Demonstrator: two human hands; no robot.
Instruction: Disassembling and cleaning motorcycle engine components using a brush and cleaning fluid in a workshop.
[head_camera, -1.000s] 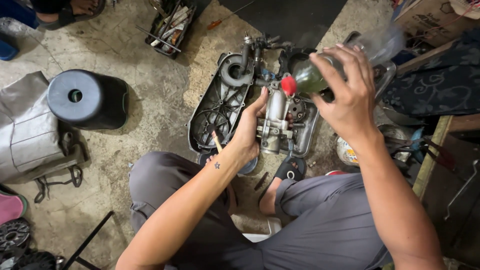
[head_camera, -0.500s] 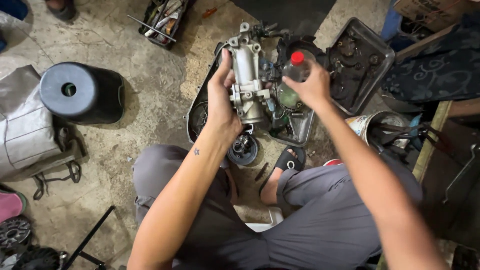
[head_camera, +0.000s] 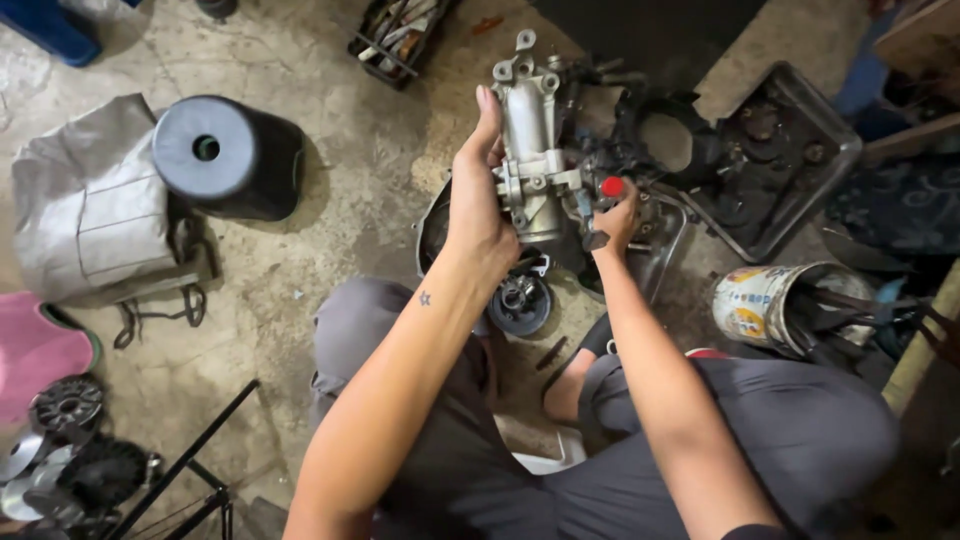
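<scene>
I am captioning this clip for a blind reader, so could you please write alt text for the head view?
A squatting person's left hand grips a silver engine part while the right hand holds a red-capped bottle against it. Below lie an open engine case on the concrete floor, a black drum at left and a tin of tools at right.

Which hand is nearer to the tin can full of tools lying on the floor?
Right. The right hand, holding a red-capped bottle, is just up-left of the tin can; the left hand grips the metal engine part farther left.
</scene>
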